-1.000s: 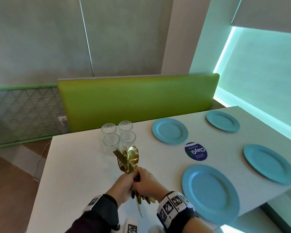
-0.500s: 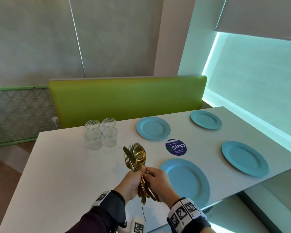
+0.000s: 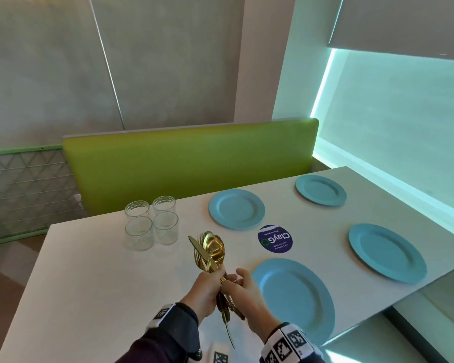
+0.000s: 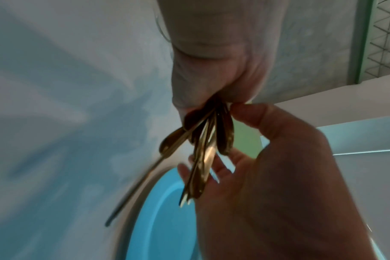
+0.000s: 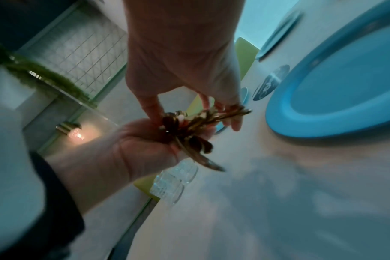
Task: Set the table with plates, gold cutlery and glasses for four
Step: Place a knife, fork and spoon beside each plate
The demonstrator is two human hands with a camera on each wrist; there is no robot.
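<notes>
My left hand (image 3: 207, 286) grips a bundle of gold cutlery (image 3: 211, 251) upright above the white table (image 3: 89, 284), spoon bowls and fork tines on top. My right hand (image 3: 247, 292) meets it from the right and pinches the handles below the left fist; the right wrist view shows its thumb and fingers (image 5: 234, 119) on the cutlery (image 5: 189, 126). In the left wrist view the handles (image 4: 203, 154) fan out under the left hand (image 4: 211, 79). Several blue plates lie spread out, the nearest (image 3: 294, 297) just right of my hands. Several clear glasses (image 3: 151, 224) stand clustered at the far left.
A round dark-blue sticker (image 3: 275, 238) lies between the plates. A green bench back (image 3: 189, 161) runs along the table's far side. The table's near right edge (image 3: 404, 297) drops off beside the plates, with a lit window wall beyond.
Both hands have carried the cutlery bundle a little right, closer to the nearest plate. The right thumb has lifted, and the handles fan out more under the left fist.
</notes>
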